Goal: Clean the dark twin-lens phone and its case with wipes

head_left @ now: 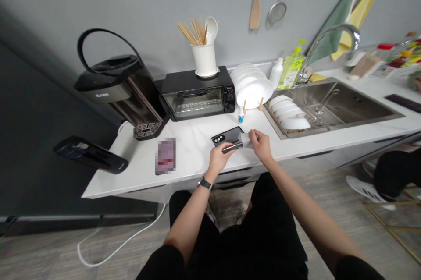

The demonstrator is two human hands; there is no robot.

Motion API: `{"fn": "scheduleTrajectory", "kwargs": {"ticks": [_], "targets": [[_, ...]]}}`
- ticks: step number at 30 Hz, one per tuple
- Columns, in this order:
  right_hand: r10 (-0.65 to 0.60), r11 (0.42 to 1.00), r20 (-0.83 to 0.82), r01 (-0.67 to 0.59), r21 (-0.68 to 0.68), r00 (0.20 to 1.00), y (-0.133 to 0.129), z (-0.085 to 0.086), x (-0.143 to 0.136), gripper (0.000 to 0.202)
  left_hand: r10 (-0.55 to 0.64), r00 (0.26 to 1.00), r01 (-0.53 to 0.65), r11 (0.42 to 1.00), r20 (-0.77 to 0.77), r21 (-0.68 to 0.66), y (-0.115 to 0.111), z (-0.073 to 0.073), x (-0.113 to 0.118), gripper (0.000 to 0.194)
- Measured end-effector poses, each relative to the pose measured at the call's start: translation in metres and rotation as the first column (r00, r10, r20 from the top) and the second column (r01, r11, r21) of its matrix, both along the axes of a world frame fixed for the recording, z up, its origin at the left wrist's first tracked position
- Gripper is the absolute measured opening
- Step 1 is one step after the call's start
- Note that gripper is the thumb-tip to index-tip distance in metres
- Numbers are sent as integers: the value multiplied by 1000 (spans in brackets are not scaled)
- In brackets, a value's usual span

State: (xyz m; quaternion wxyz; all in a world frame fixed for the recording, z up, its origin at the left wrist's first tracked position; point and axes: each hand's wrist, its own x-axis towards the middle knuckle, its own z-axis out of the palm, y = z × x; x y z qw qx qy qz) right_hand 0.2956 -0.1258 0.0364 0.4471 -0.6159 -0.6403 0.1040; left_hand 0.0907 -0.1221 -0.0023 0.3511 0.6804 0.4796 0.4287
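A black smartphone is tilted up off the white countertop, camera lenses toward the left. My left hand grips its near edge; a watch is on that wrist. My right hand pinches a small pale cloth or wipe against the phone's right end. A small blue-capped bottle stands just behind the phone.
A blurred-out flat item lies to the left. Behind stand a black toaster oven, a black kettle-like dispenser, a plate rack and a sink with bowls. Another person's legs show at right.
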Motion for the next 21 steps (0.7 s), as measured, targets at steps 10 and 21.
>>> {"fn": "scheduleTrajectory", "kwargs": {"ticks": [10, 21], "targets": [[29, 985, 312, -80, 152, 950, -19, -13, -61, 36, 15, 983, -11, 1000, -185, 26, 0, -3, -4, 13], [-120, 992, 437, 89, 91, 891, 16, -13, -3, 52, 5, 983, -2, 1000, -181, 17, 2, -1, -1, 14]]}}
